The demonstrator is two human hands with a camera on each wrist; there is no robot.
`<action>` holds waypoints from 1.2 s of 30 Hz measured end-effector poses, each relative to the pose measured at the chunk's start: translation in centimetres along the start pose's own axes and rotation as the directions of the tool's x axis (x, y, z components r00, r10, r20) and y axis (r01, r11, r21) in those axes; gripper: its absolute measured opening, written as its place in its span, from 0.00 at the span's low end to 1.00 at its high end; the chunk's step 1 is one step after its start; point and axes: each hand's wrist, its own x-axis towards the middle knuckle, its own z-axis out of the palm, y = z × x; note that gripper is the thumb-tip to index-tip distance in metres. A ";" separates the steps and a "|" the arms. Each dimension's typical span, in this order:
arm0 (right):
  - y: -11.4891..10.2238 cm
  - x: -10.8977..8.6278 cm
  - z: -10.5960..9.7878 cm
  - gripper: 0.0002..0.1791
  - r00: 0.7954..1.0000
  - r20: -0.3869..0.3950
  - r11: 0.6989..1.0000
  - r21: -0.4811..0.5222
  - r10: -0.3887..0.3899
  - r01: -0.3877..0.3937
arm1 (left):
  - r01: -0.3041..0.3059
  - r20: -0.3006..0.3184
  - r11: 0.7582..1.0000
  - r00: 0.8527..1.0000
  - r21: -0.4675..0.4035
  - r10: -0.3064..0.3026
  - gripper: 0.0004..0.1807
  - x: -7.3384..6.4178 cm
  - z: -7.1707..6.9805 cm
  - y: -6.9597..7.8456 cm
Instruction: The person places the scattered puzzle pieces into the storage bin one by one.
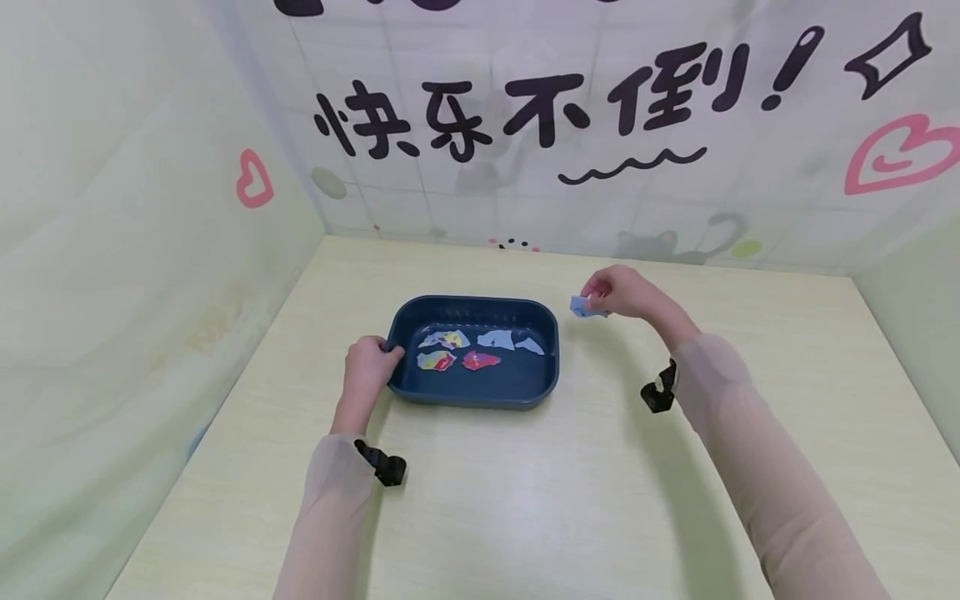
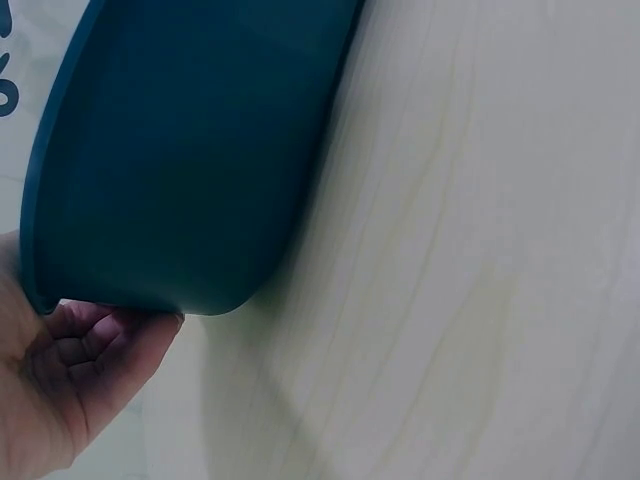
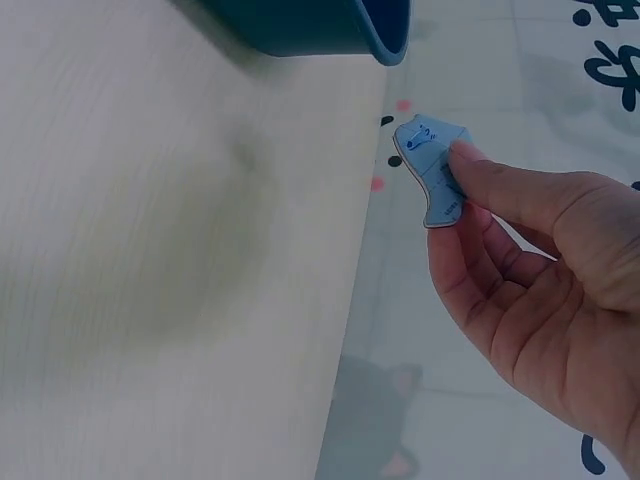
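A dark blue plastic tray (image 1: 480,392) sits on the table with several torn paper pieces lying flat inside. Two of these are a yellow and purple scrap (image 1: 446,339) and a pink-red scrap (image 1: 480,360); a pale blue scrap (image 1: 496,339) lies toward the tray's right half. At the tray's left end my left hand (image 1: 367,367) grips the rim, thumb over the top and fingers underneath outside. Just right of the tray, above the table, my right hand (image 1: 624,292) pinches a light blue paper piece (image 3: 430,165) between thumb and fingers.
The pale wood-grain table (image 1: 465,500) extends around the tray. A printed white curtain (image 1: 495,200) with black characters hangs behind its far edge, and a plain pale curtain (image 1: 150,292) borders the left. Black wrist cameras (image 1: 386,468) are strapped to both sleeves.
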 end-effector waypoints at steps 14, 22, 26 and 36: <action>-2.2 0.4 0.7 0.10 0.999 0.014 0.999 0.012 -0.051 0.051 | -0.013 -0.009 1.000 1.000 0.004 0.013 0.17 0.1 0.1 -0.2; -3.7 0.9 1.9 0.08 0.993 0.056 0.995 -0.005 -0.103 0.103 | -0.015 -0.011 1.000 1.000 0.005 0.015 0.16 0.0 0.1 -0.2; -4.4 1.2 2.6 0.08 0.990 0.084 0.994 0.002 -0.110 0.110 | -0.006 -0.006 1.000 1.000 0.001 0.006 0.16 0.1 0.2 -0.3; -6.1 2.5 4.6 0.05 0.957 0.270 0.983 -0.112 -0.111 0.145 | -0.001 -0.009 1.000 1.000 0.004 0.001 0.15 0.0 0.2 -0.2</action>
